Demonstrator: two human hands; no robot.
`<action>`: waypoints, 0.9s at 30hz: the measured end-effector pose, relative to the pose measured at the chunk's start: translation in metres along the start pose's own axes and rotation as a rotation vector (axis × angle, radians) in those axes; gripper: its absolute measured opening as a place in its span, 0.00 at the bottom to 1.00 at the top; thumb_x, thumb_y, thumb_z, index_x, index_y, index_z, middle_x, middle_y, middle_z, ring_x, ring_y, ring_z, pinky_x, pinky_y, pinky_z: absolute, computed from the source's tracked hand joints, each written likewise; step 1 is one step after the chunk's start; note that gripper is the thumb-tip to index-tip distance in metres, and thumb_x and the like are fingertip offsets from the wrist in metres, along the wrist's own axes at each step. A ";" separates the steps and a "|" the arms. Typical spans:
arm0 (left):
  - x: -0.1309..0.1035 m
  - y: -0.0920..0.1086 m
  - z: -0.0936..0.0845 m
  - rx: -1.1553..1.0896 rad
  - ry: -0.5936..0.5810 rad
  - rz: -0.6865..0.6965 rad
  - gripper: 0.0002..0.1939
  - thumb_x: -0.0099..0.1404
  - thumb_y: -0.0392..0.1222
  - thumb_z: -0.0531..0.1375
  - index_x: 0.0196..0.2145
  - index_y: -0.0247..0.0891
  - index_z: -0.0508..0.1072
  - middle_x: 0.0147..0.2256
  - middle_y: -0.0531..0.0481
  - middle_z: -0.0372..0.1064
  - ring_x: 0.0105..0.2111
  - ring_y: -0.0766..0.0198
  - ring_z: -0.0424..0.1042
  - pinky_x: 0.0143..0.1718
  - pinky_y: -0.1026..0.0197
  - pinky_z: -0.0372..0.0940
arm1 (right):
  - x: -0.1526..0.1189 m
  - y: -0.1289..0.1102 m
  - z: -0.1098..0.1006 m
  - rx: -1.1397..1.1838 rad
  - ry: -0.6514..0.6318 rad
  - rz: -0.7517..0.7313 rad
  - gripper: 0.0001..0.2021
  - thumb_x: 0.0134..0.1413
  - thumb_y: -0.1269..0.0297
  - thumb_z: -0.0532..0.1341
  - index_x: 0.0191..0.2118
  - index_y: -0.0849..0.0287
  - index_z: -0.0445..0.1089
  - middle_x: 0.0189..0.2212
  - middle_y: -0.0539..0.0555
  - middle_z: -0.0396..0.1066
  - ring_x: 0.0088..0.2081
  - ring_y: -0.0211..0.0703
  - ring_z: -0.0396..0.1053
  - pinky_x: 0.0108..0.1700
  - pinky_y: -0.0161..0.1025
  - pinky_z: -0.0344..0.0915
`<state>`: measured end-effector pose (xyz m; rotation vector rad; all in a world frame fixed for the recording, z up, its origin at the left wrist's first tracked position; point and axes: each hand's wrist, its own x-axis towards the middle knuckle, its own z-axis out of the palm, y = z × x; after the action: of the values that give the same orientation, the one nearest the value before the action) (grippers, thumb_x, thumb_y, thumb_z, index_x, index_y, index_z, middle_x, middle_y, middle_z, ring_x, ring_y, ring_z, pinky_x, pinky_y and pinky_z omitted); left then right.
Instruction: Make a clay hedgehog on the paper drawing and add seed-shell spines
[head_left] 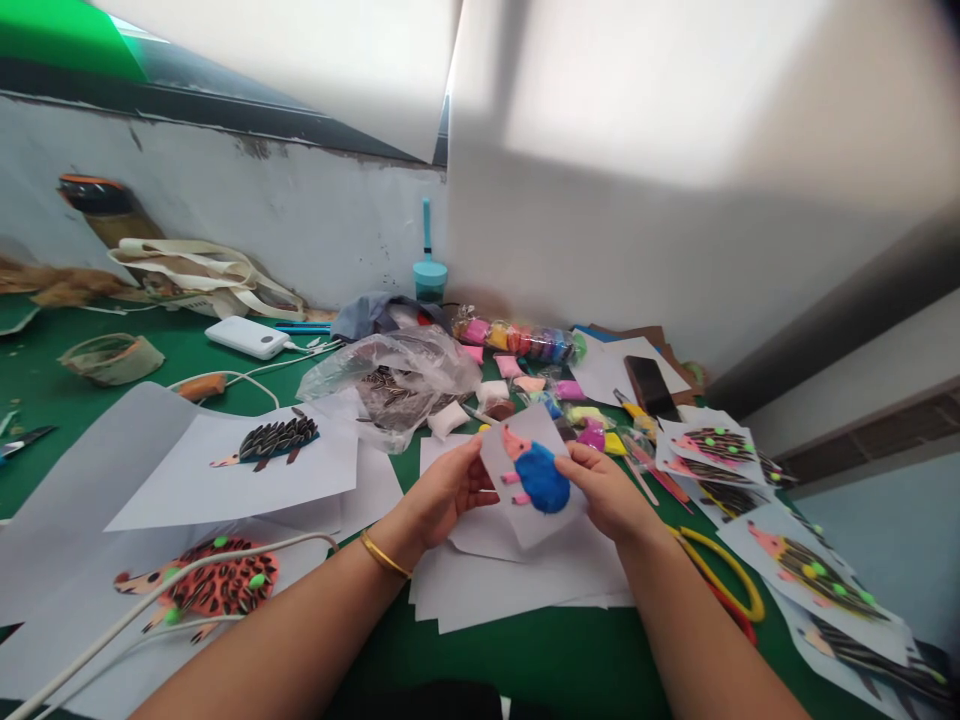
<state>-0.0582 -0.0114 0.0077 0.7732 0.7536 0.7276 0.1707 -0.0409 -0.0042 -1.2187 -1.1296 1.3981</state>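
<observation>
A small white card (534,425) bears a hedgehog figure with a blue body (541,478) and a pink face and feet. It is tilted up above a stack of white sheets (517,590). My left hand (450,492) grips the card's left edge, fingers partly behind it. At the card's right side, my right hand (609,488) holds the edge, its thumb and fingers near the blue body. A gold bracelet circles my left wrist.
Seed-covered hedgehog pictures lie left (277,440) and right (817,575). Behind the card are a plastic bag of seeds (394,385), coloured clay packets (510,366) and a phone (651,387). A white cable (127,625) crosses the left side, beside my left forearm.
</observation>
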 end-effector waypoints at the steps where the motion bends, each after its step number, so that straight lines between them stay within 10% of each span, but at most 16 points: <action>1: 0.001 -0.001 0.000 -0.032 0.002 -0.007 0.28 0.59 0.62 0.62 0.47 0.37 0.74 0.41 0.43 0.75 0.39 0.59 0.74 0.39 0.60 0.67 | 0.001 0.002 0.002 0.047 0.052 -0.013 0.17 0.49 0.48 0.69 0.33 0.58 0.72 0.25 0.48 0.71 0.27 0.38 0.65 0.31 0.35 0.62; 27: 0.000 -0.015 0.004 0.058 0.053 0.088 0.21 0.57 0.58 0.66 0.34 0.35 0.73 0.26 0.51 0.68 0.26 0.65 0.68 0.30 0.63 0.64 | -0.008 0.006 0.017 0.178 -0.185 0.071 0.27 0.46 0.48 0.71 0.49 0.59 0.75 0.43 0.59 0.79 0.45 0.57 0.76 0.49 0.53 0.70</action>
<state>-0.0505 -0.0206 -0.0028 0.8468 0.7953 0.8102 0.1544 -0.0506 -0.0077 -1.0276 -1.0689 1.6557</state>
